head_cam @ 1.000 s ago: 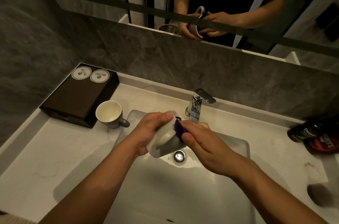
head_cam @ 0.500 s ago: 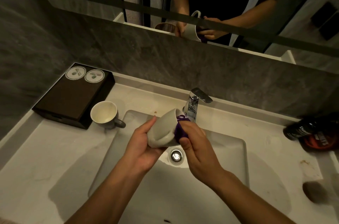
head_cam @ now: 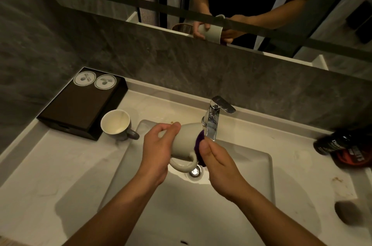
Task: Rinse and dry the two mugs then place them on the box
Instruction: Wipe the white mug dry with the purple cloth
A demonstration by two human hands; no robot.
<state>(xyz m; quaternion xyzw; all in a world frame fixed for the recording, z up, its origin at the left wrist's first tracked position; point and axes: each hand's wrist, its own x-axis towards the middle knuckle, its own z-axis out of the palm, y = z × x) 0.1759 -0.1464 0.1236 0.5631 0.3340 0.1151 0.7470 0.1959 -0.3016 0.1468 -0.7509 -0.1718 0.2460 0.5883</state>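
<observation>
Over the sink basin (head_cam: 237,195) my left hand (head_cam: 159,151) grips a pale grey mug (head_cam: 186,141) lying on its side, mouth to the right and handle hanging down. My right hand (head_cam: 216,162) presses a purple cloth (head_cam: 199,145) into the mug's mouth; most of the cloth is hidden inside. A second mug (head_cam: 116,125) stands upright on the counter, left of the basin, its dark handle pointing right. Just behind it sits the dark brown box (head_cam: 80,106) with two round white coasters (head_cam: 94,80) at its far end.
A chrome tap (head_cam: 213,119) rises right behind the held mug; no water is seen running. The drain (head_cam: 194,172) lies below the hands. Dark bottles (head_cam: 342,145) lie at the counter's right edge, a dark stone-like lump (head_cam: 348,212) nearer me. A mirror (head_cam: 221,4) spans the wall.
The mug has turned in my left hand: its handle now hangs downward and it sits a little higher, closer to the tap. My right hand stays at the mouth with the cloth.
</observation>
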